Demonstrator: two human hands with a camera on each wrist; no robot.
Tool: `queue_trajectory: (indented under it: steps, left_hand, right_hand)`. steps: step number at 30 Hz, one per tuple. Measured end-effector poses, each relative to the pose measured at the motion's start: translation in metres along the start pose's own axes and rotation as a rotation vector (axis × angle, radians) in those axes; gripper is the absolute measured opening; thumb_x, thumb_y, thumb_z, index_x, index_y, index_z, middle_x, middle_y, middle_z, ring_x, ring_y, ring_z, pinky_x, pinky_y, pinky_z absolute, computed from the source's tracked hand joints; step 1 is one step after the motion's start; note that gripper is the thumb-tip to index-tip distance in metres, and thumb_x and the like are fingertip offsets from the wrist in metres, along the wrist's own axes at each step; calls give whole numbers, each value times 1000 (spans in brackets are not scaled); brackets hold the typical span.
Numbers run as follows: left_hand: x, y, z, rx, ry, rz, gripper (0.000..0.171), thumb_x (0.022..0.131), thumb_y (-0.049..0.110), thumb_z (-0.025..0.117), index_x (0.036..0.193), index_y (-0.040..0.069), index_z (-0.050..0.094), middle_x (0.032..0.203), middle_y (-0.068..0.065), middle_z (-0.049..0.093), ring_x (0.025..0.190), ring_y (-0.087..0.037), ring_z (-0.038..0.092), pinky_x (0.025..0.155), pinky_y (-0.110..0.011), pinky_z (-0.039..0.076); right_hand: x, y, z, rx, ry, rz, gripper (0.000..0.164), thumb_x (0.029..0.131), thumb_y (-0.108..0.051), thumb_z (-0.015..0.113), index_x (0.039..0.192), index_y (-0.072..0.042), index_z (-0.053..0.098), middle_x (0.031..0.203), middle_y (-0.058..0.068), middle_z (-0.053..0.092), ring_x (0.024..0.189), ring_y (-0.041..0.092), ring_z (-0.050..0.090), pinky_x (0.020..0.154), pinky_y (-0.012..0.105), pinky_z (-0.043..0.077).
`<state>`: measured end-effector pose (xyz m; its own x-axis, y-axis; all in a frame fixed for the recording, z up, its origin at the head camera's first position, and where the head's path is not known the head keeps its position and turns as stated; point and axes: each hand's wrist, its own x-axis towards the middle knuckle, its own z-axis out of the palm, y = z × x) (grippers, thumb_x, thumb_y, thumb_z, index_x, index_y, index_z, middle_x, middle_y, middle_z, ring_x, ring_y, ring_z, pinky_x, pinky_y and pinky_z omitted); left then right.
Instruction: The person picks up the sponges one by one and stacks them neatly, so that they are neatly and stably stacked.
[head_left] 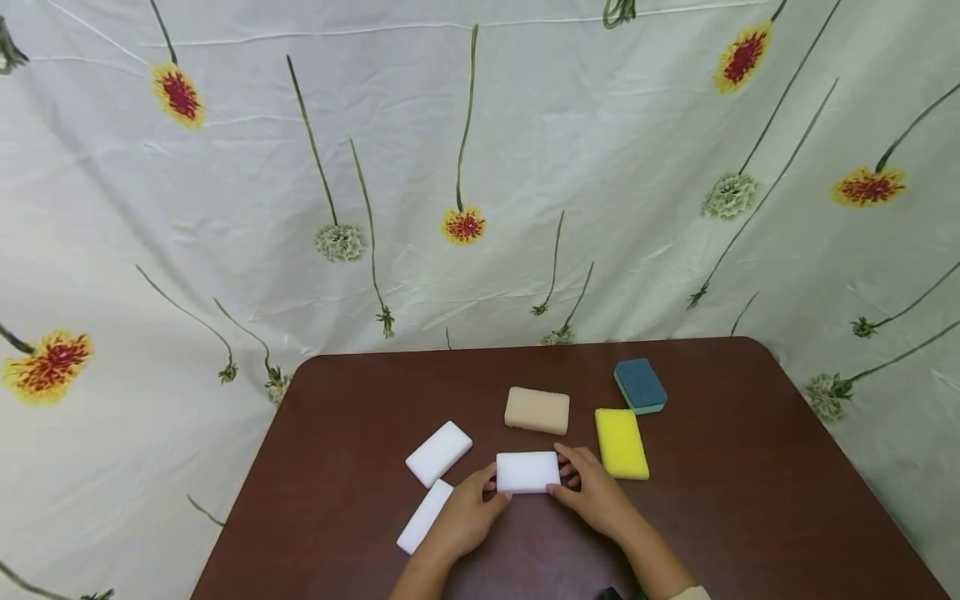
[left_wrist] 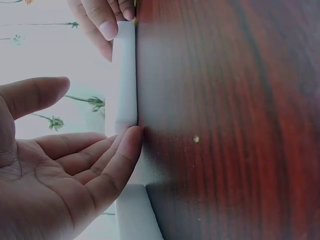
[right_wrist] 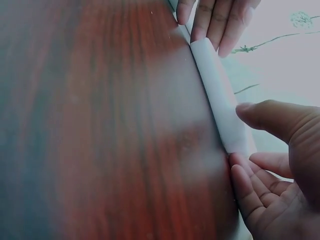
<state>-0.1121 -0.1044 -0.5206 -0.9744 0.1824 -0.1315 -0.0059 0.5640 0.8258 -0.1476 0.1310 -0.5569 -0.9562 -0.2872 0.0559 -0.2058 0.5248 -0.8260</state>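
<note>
A white block-shaped sponge (head_left: 527,472) lies flat on the table between both hands. My left hand (head_left: 468,510) is at its left end; in the left wrist view the fingertips (left_wrist: 131,142) touch that end, with the thumb raised apart from it. At the opposite end is my right hand (head_left: 596,496), its fingers beside the short side. The right thumb (right_wrist: 252,114) is spread from those fingers, its tip overlapping the sponge's edge in the right wrist view. A second white sponge (head_left: 425,518) lies close to the left forearm, partly covered by it.
Another white sponge (head_left: 438,454) lies slanted at the left. Beyond the hands sits a beige sponge (head_left: 537,410). To the right are a yellow sponge (head_left: 622,443) and a blue-topped scouring sponge (head_left: 641,385). A flower-print cloth (head_left: 405,167) hangs behind the brown table (head_left: 750,500).
</note>
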Motion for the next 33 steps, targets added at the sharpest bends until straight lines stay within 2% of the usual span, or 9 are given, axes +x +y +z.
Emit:
queue_trajectory:
  steps: [4,12,16,19,22,25,28,33]
  left_hand:
    - [0,0,1,-4,2,-3,62,97,27,64,146,-8,46,133,-24,63,123,-39,62,105,-60,45]
    - [-3,0,-3,-3,37,3,61,97,27,64,145,-7,48,138,-24,61,122,-36,64,103,-57,47]
    - [-6,2,-10,-60,69,-2,63,97,26,66,147,-6,46,143,-22,57,121,-36,64,97,-50,54]
    - [-8,4,-16,-118,109,-13,66,95,27,70,149,-2,46,144,-19,57,119,-35,64,89,-41,58]
    - [-9,4,-22,-143,174,-25,68,92,33,74,148,4,48,142,-13,58,121,-32,62,87,-35,58]
    - [-11,3,-27,-158,239,-27,71,90,35,77,149,7,49,141,-9,59,124,-29,61,90,-36,58]
    - [-15,-1,-31,-164,292,-12,71,89,29,79,149,6,48,140,-9,60,125,-29,60,93,-40,57]
    - [-28,-7,-38,-113,338,-39,71,87,25,81,148,9,50,138,-7,61,120,-28,64,93,-38,57]
  right_hand:
    - [1,4,1,18,-4,-8,65,87,-18,81,143,1,53,122,9,58,102,17,59,83,23,53]
    - [0,3,1,51,-8,29,61,86,-19,81,140,-3,57,124,8,57,102,15,57,84,23,51]
    - [0,2,1,61,-11,38,61,87,-19,81,140,-4,57,125,8,56,102,15,56,84,22,51]
    - [1,2,0,71,-18,48,61,87,-19,81,141,-4,56,126,9,56,103,15,56,85,22,51]
    - [1,2,-1,78,-19,49,61,86,-19,81,141,-4,56,127,11,55,103,16,56,84,22,51]
    - [2,3,-1,82,-18,53,61,86,-18,82,140,-5,57,127,11,55,103,17,56,84,21,51]
    - [2,3,0,82,-20,56,61,86,-19,82,140,-5,57,127,10,55,103,17,56,84,22,51]
    - [3,3,0,90,-26,62,61,86,-19,82,140,-5,56,127,10,55,104,18,56,84,21,51]
